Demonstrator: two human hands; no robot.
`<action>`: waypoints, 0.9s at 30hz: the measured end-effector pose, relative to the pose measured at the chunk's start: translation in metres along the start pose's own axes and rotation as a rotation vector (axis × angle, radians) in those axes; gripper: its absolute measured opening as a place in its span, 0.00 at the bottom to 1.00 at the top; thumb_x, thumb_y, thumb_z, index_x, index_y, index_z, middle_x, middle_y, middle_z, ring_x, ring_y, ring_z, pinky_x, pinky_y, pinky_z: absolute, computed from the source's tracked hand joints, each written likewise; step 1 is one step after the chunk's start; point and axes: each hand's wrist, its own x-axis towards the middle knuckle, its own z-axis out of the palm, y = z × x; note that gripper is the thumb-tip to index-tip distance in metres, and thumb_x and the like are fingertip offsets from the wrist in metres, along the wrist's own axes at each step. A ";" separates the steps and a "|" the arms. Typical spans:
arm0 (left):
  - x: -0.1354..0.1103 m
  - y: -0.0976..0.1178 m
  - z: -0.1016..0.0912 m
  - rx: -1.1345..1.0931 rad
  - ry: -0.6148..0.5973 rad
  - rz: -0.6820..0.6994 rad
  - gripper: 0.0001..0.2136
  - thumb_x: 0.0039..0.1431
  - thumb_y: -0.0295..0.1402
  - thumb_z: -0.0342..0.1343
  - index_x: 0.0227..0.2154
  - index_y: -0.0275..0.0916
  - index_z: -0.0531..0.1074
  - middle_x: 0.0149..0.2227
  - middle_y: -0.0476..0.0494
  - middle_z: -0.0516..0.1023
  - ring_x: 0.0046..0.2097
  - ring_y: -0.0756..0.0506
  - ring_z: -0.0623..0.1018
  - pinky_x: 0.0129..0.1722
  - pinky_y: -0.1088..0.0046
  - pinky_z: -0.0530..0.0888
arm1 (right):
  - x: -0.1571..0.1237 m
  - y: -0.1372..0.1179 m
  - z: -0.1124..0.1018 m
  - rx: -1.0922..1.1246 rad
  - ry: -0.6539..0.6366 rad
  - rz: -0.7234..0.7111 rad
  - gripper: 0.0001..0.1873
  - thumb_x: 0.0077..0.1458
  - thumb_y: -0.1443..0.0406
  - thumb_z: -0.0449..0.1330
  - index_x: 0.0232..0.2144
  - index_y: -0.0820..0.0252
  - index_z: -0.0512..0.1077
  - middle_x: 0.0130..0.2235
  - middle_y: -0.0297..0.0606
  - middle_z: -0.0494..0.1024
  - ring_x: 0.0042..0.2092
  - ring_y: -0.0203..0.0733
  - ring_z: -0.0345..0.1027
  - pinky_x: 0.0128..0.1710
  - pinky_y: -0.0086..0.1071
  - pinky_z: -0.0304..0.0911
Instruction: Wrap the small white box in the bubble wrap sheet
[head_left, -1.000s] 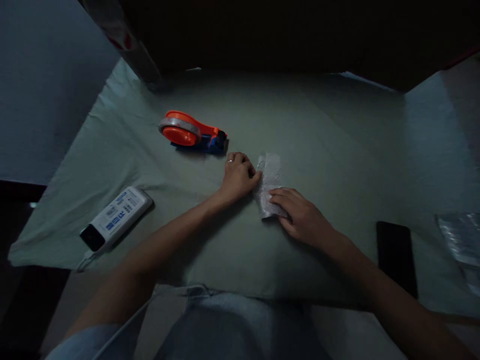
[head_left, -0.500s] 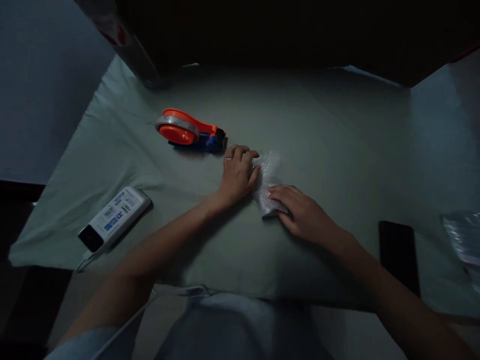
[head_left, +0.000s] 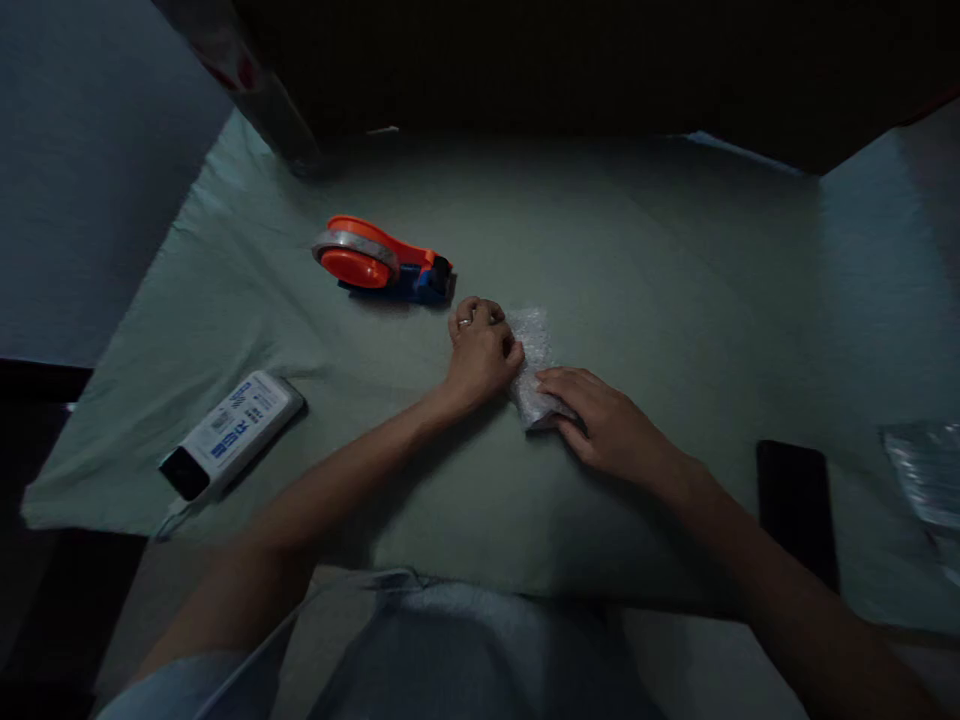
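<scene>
The bubble wrap (head_left: 534, 345) lies on the pale green cloth (head_left: 675, 300) between the two hands, just right of the left hand (head_left: 484, 350) and reaching under the fingers of the right hand (head_left: 607, 425). The left hand is half closed, its fingers curled and its thumb at the wrap's left edge; whether it pinches the wrap I cannot tell, as the fingertips are partly hidden. The right hand is loosely bent, with fingers laid on top of the wrap and thumb at its near edge, so the near right corner sits in a light grip. Just beyond the left hand, to its left, stands an orange and blue tape dispenser (head_left: 384, 258). Well to the left of that hand and nearer the body is a white device (head_left: 232, 430) with blue print. Right of the right hand, near its forearm, lies a flat black object (head_left: 795, 510)
</scene>
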 end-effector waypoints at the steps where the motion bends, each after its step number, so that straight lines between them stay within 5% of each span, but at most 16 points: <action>1: -0.002 -0.001 0.000 0.015 -0.011 0.000 0.06 0.54 0.31 0.57 0.25 0.36 0.74 0.44 0.39 0.70 0.54 0.36 0.62 0.54 0.55 0.60 | 0.001 0.000 -0.001 0.000 -0.010 0.010 0.23 0.52 0.74 0.54 0.51 0.59 0.63 0.53 0.45 0.71 0.56 0.47 0.63 0.56 0.45 0.63; 12: -0.004 -0.007 0.001 0.024 0.004 0.044 0.06 0.53 0.32 0.59 0.24 0.36 0.71 0.46 0.38 0.69 0.56 0.35 0.60 0.56 0.53 0.57 | 0.013 0.007 -0.007 -0.027 -0.093 0.059 0.23 0.52 0.71 0.53 0.52 0.59 0.63 0.53 0.46 0.70 0.55 0.50 0.63 0.55 0.47 0.61; 16: -0.002 -0.013 -0.001 -0.024 0.035 0.040 0.07 0.51 0.32 0.60 0.33 0.37 0.71 0.46 0.37 0.69 0.55 0.35 0.61 0.55 0.54 0.59 | 0.026 0.011 -0.011 -0.034 -0.147 0.123 0.18 0.53 0.69 0.53 0.47 0.61 0.67 0.47 0.48 0.72 0.52 0.52 0.64 0.52 0.47 0.62; 19: -0.009 -0.014 -0.009 -0.195 0.039 0.166 0.06 0.56 0.28 0.52 0.37 0.39 0.70 0.44 0.41 0.72 0.53 0.40 0.65 0.55 0.57 0.62 | 0.036 0.017 -0.013 0.003 -0.221 0.162 0.14 0.55 0.67 0.51 0.44 0.61 0.67 0.44 0.47 0.72 0.48 0.51 0.65 0.49 0.46 0.63; 23: -0.030 -0.007 -0.022 -0.449 -0.080 0.312 0.11 0.62 0.32 0.46 0.46 0.38 0.66 0.45 0.39 0.73 0.48 0.45 0.72 0.50 0.65 0.69 | 0.044 0.024 -0.013 0.035 -0.247 0.134 0.12 0.55 0.66 0.51 0.42 0.58 0.66 0.44 0.45 0.71 0.48 0.50 0.65 0.50 0.47 0.63; 27: -0.040 0.000 -0.023 -0.459 -0.150 0.264 0.11 0.63 0.36 0.49 0.44 0.37 0.68 0.43 0.40 0.75 0.45 0.46 0.73 0.49 0.66 0.69 | 0.042 0.023 -0.011 0.071 -0.216 0.098 0.14 0.56 0.67 0.50 0.45 0.58 0.65 0.46 0.45 0.70 0.51 0.49 0.65 0.52 0.46 0.62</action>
